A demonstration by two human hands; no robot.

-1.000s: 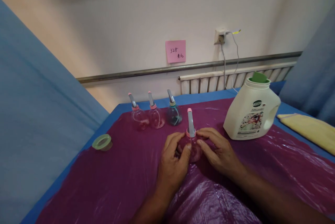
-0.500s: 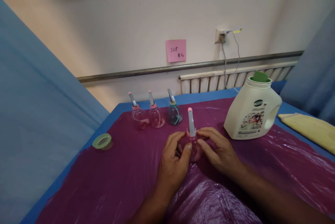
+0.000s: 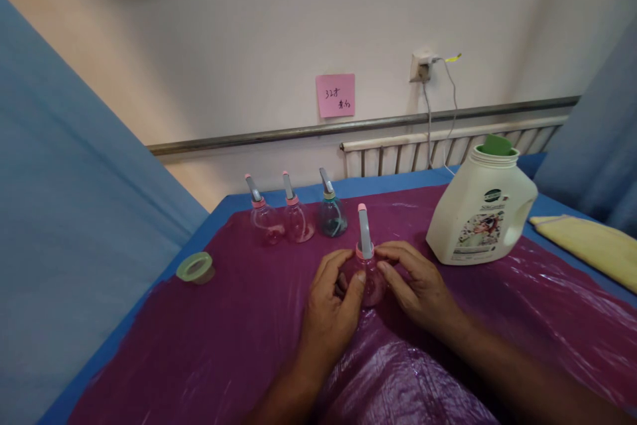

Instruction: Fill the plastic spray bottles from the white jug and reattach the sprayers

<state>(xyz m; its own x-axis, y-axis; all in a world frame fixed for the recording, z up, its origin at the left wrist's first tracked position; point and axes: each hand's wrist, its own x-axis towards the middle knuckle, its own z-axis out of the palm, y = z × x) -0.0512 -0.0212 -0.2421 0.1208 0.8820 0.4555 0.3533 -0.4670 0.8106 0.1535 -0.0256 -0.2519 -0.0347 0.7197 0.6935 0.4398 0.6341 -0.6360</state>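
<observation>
A small clear pink-tinted bottle [image 3: 372,289] with a pink collar and a long grey pink-tipped top stands upright before me. It looks like a spray bottle. My left hand [image 3: 331,299] curls round its left side, thumb on the front. From the right, my right hand [image 3: 418,282] grips it with thumb and fingers near the collar. Behind it stand two similar pink bottles, the left one [image 3: 267,223] and the middle one [image 3: 299,221], and a teal bottle [image 3: 333,216]. Their grey tops lean left.
A cream jug [image 3: 472,219] with a green piece in its mouth stands right. A small green-rimmed cup [image 3: 195,269] sits left, a folded yellow cloth [image 3: 587,242] far right. Shiny purple plastic sheeting [image 3: 239,339] covers the blue surface. Blue curtains [image 3: 74,213] hang at both sides.
Both hands keep their hold on the bottle, with hardly any movement. The whole view has shifted very slightly.
</observation>
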